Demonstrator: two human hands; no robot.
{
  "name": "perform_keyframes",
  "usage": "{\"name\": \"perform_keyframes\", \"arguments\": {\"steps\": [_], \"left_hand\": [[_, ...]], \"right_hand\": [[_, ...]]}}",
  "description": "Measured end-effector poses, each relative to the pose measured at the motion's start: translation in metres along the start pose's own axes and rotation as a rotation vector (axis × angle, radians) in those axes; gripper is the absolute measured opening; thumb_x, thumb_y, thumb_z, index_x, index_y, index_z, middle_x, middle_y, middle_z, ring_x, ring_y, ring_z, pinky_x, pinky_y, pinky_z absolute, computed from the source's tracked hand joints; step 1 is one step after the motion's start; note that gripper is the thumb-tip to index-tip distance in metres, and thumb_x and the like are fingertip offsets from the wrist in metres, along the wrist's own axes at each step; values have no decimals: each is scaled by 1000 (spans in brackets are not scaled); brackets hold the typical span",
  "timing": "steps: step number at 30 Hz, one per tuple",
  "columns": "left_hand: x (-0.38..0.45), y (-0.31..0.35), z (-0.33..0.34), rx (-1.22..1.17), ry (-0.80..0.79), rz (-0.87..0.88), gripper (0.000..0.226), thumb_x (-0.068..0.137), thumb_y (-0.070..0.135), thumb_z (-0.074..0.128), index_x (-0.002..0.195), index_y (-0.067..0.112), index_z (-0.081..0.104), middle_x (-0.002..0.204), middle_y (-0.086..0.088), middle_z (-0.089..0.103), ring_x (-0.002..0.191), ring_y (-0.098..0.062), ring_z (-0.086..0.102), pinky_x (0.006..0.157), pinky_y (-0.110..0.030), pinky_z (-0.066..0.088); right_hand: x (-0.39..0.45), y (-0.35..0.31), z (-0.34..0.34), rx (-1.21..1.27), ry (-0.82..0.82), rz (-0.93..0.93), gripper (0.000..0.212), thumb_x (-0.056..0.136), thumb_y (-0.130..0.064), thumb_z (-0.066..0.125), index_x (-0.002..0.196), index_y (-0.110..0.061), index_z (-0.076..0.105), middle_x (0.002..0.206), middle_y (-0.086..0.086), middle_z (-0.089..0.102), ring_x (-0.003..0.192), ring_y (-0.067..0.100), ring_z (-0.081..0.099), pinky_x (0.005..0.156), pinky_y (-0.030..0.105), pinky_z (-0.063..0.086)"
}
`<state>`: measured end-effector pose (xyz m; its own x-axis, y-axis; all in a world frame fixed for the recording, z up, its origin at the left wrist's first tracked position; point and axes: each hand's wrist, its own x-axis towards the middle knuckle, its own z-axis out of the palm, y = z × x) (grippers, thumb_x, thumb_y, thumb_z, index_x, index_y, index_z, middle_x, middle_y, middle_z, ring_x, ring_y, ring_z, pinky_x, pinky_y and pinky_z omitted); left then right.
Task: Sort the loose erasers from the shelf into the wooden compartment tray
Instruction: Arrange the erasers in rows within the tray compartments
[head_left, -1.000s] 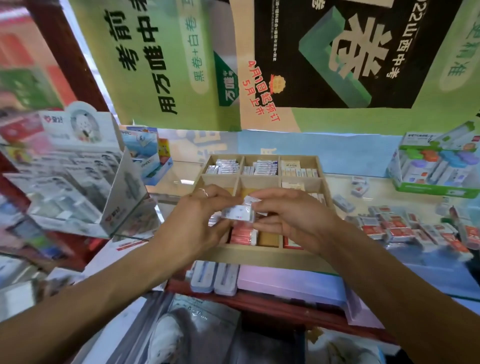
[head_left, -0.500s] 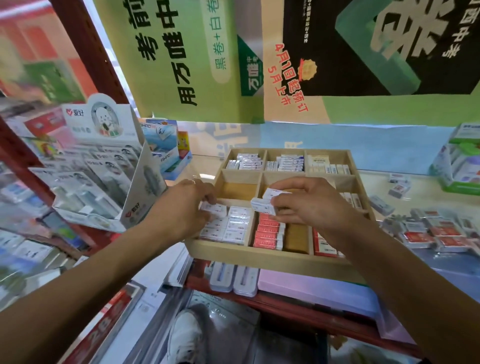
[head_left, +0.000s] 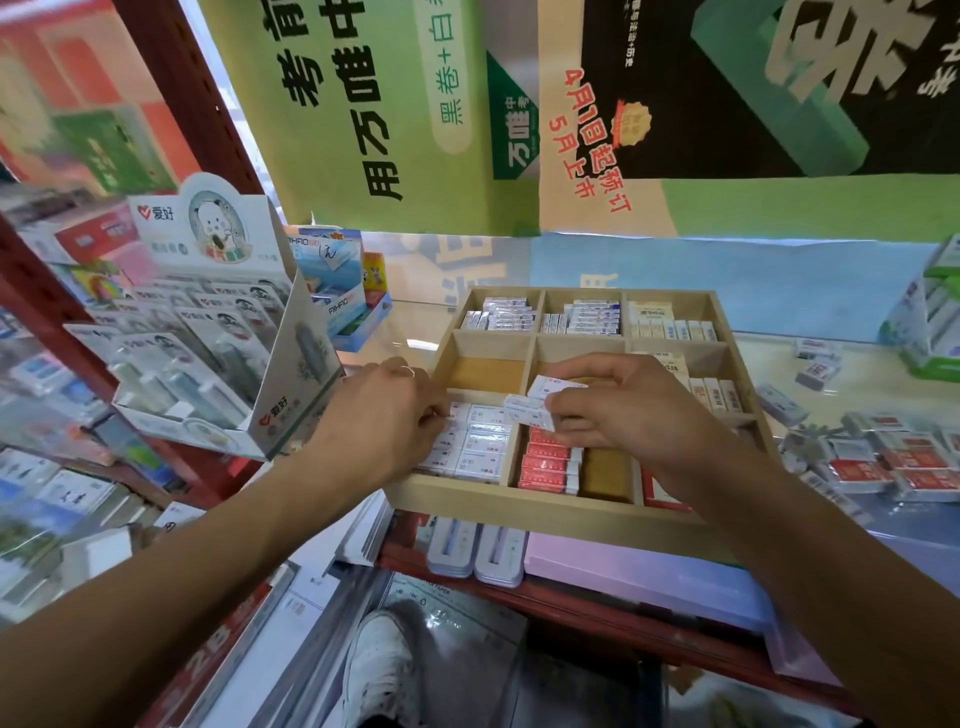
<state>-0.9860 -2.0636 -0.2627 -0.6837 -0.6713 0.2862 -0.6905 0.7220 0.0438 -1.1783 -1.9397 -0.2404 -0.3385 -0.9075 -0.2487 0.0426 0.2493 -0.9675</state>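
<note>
We see the two hands part. A second ago they met at mid-frame over one white eraser; now the left hand (head_left: 387, 415) is down at the near-left compartment of the tray (head_left: 545, 506), its fingertips curled onto the top edge of the white erasers (head_left: 475, 441) packed there. Whether it pinches one or only presses the row flat, we cannot tell, since the fingers hide the contact.

The right hand (head_left: 631, 410) holds two white erasers (head_left: 540, 402) pinched between thumb and fingers, just above the divider between the white compartment and the red erasers (head_left: 545, 462) at lower centre. Half a second ago it sat much the same, so the change is mostly on the left side: one piece seems to have gone into the white stack, and the pair in the right hand waits its turn.

For the task we judge this as mid-sort. The back row holds three filled compartments, the middle-left compartment (head_left: 485, 374) shows bare wood, and a narrow slot beside the red ones is bare too. Many loose erasers (head_left: 878, 462) lie on the shelf at the right of the frame, well apart from the tray, so plenty is left.

The next move likely calls for passing or dropping the held pair into the white compartment, flat and aligned, or the row may ride up.
</note>
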Motion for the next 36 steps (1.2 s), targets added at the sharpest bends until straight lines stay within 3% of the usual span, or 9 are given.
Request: {"name": "perform_keyframes", "arguments": {"steps": [5,10,14,17,19,24,27,30,36], "left_hand": [[-3,-5,-5,-161,-29,16,17,79,23,63,89,27,76,91,2,72,86,-20,61,77,-40,53],[-18,13,-24,-616,-43,-89,22,81,19,76,101,28,73,97,15,70,92,-2,63,82,-13,47],[-23,28,-30,-977,-90,-216,19,79,12,76,97,12,69,87,-4,73,84,-10,70,76,-15,52],[-22,21,-30,-922,-95,-306,13,80,13,76,91,14,70,81,-2,74,83,-5,70,75,-18,53],[-21,10,-27,-747,-129,-299,8,81,21,76,87,25,72,79,7,74,83,1,67,76,-21,52],[-22,3,-24,-573,-114,-263,10,86,26,70,89,35,74,86,18,71,84,8,61,64,-8,47],[-23,3,-21,-410,-47,-252,6,85,28,71,90,30,74,91,15,70,88,1,59,74,-16,47],[-23,-1,-15,-159,32,-101,10,81,24,71,90,28,74,95,4,70,97,-19,56,86,-37,48],[-23,9,-19,-218,-104,48,26,74,27,63,96,28,76,103,4,70,98,-17,60,87,-40,50]], "right_hand": [[-3,2,3,-3,-23,-18,25,83,-1,69,103,-16,68,93,13,74,82,22,73,68,27,60],[-4,0,8,139,-129,17,25,87,0,65,110,-9,64,92,16,74,83,25,73,74,30,60],[-6,0,16,210,-186,34,24,88,0,65,111,-7,63,95,18,73,84,28,73,73,30,60],[-5,3,17,119,-117,18,25,86,-3,68,110,-11,63,92,15,74,80,25,74,70,29,61],[-4,6,16,23,-57,-10,26,86,-5,69,111,-13,64,90,12,74,76,22,74,67,28,61],[-4,11,15,-134,-55,-54,26,87,-11,69,113,-16,65,91,9,73,76,16,73,72,27,60],[-4,10,16,-183,-63,-76,26,87,-13,69,113,-17,65,92,8,73,76,15,73,72,26,60],[-4,11,16,-212,-60,-96,27,87,-13,69,114,-16,65,91,9,73,77,16,72,73,28,60],[-3,14,10,-370,-3,-168,24,88,-17,67,110,-25,66,82,6,72,74,18,71,77,41,60]]}}
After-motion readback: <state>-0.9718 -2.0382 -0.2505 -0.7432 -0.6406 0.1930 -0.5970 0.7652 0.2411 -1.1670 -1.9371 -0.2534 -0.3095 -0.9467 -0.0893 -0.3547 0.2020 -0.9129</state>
